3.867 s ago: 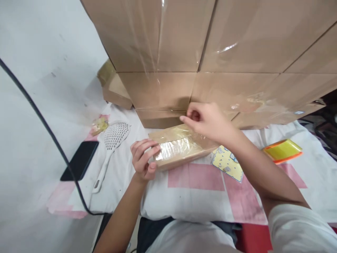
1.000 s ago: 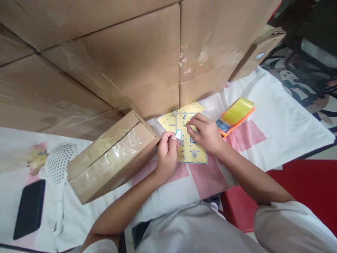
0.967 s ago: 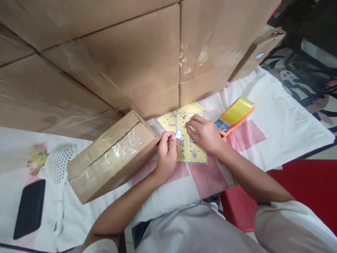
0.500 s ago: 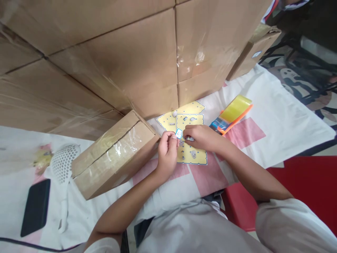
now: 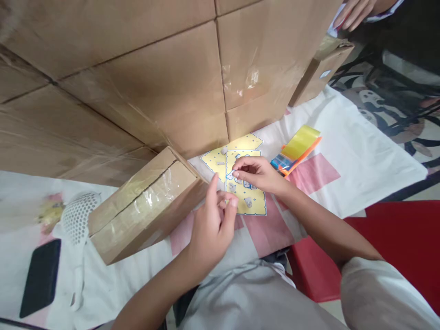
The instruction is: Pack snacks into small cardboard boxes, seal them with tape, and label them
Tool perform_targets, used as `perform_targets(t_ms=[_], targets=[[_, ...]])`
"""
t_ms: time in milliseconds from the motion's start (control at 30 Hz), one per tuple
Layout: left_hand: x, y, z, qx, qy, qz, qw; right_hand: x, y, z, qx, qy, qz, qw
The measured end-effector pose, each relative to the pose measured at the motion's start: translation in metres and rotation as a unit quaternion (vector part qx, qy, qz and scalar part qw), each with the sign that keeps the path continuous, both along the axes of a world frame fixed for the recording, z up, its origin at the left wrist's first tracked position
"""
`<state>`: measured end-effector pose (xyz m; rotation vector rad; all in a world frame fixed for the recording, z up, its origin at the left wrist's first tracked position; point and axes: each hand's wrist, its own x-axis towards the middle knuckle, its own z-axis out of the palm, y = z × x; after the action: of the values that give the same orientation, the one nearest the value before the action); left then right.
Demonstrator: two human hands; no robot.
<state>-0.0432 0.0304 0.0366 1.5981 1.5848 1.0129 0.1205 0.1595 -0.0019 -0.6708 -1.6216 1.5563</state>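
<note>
My right hand (image 5: 256,173) pinches a small white sticker with a blue edge (image 5: 230,174) between thumb and fingertips, over a yellow sheet (image 5: 258,209). This sheet has a wavy blue border and several small grey and white pictures, some covered by the hand. Behind it lies another yellow sheet (image 5: 240,142), partly overlapped. My left hand (image 5: 213,219) is raised just to the left of the front sheet. Its fingers are apart and curved, with nothing visible between them.
Large taped cardboard boxes (image 5: 154,87) form a wall behind the sheets. A smaller box (image 5: 147,206) stands at left, near a white skimmer (image 5: 78,224) and a black phone (image 5: 40,278). Right of the sheets lies a yellow, orange and blue packet (image 5: 297,149). Another person's hand (image 5: 355,13) shows at top right.
The left hand has let go of the sticker and drawn back toward me, its fingers spreading. The right hand now has the sticker at the sheet's left edge. Another person's hand came into view.
</note>
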Motion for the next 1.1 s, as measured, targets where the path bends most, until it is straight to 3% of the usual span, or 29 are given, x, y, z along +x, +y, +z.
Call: perform_targets(t_ms=[67, 133, 200, 267, 400, 567, 900, 1100], targets=[[-0.016, -0.015, 0.021, 0.096, 0.166, 0.024, 0.981, 0.000, 0.003, 0.000, 0.002, -0.004, -0.004, 1.000], [-0.041, -0.022, 0.036, 0.177, 0.327, 0.076, 0.925, -0.001, 0.008, 0.002, 0.003, -0.006, 0.007, 1.000], [-0.070, -0.021, 0.043, 0.155, 0.432, 0.103, 0.883, -0.007, 0.014, 0.005, 0.004, -0.008, 0.046, 0.999], [-0.099, -0.019, 0.042, 0.087, 0.476, 0.086, 0.871, -0.018, 0.022, 0.007, 0.003, -0.010, 0.109, 0.994], [-0.143, -0.024, 0.035, 0.056, 0.491, 0.027, 0.869, -0.051, 0.041, 0.001, -0.002, 0.010, 0.237, 0.972], [-0.155, -0.034, 0.031, 0.074, 0.502, 0.017, 0.862, -0.087, 0.045, -0.016, -0.001, 0.048, 0.311, 0.949], [-0.152, -0.034, 0.035, 0.057, 0.491, 0.021, 0.869, -0.098, 0.031, -0.023, 0.028, 0.025, 0.254, 0.966], [-0.149, -0.036, 0.035, 0.063, 0.481, 0.024, 0.874, -0.103, 0.017, -0.027, 0.037, 0.023, 0.172, 0.984]])
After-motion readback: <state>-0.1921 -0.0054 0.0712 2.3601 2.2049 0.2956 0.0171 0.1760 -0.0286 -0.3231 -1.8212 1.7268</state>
